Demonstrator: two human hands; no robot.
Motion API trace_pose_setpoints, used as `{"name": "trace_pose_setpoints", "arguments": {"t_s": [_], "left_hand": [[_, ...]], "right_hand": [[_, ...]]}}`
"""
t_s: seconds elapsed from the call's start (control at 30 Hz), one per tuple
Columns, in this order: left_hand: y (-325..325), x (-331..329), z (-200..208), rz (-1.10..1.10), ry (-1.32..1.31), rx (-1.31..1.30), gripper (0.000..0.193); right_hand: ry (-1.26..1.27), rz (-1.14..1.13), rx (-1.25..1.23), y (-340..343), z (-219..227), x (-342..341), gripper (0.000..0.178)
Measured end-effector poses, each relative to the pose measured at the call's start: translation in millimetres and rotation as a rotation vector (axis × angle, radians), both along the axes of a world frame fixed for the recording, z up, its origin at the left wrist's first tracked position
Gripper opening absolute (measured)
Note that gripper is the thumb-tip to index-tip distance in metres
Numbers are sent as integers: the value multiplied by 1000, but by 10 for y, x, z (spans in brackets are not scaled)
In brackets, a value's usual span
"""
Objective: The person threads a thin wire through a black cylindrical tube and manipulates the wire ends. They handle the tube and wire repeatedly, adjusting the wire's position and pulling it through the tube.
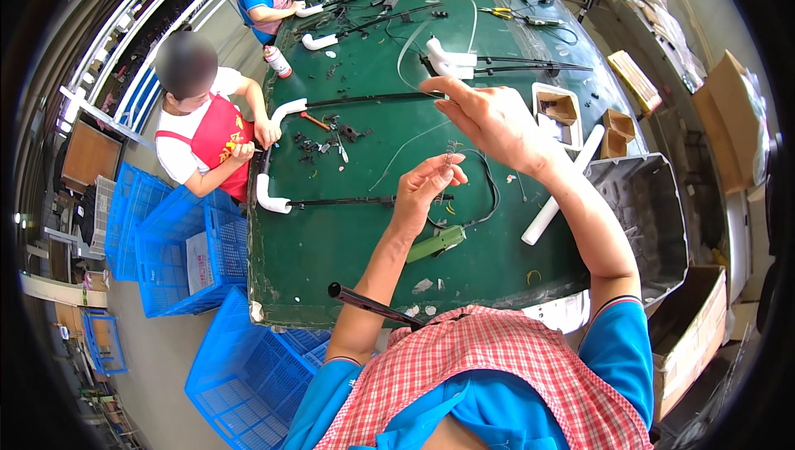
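Observation:
My left hand (424,192) is above the middle of the green table (348,276), thumb and fingers pinched around a cluster of small, thin, dark metal pieces (452,154). They are too small to name for certain. Farther out and to the right, my right hand (497,123) has its fingers stretched toward the left, with nothing visible in them. A green power screwdriver (437,244) with a dark cord lies just nearer than my left hand. Close to my left forearm, a black tube (373,305) sticks out from my checked apron.
White bent tubes (286,110) with black rods lie across the table. A white roll (563,185) and a white tray (556,110) are at right, beside a grey bin (642,218). Blue crates (248,375) stand at left. A co-worker (207,119) works at the left edge.

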State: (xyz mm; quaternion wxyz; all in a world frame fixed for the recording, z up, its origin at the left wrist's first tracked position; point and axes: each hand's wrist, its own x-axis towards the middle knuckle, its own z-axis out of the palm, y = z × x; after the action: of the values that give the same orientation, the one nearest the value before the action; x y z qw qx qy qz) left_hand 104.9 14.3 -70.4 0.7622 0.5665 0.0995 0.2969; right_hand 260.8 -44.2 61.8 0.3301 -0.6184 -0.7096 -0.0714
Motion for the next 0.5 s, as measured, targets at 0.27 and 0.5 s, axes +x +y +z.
{"name": "trace_pose_setpoints", "arguments": {"t_s": [0.27,0.5], "left_hand": [[-6,10,16,-10,-40,38,30],[-33,5,46,-35,-51,-126,29]], "right_hand": [[5,60,-92,8,-104,-1,20],[207,12,-92,-43,96,15,17]]}}
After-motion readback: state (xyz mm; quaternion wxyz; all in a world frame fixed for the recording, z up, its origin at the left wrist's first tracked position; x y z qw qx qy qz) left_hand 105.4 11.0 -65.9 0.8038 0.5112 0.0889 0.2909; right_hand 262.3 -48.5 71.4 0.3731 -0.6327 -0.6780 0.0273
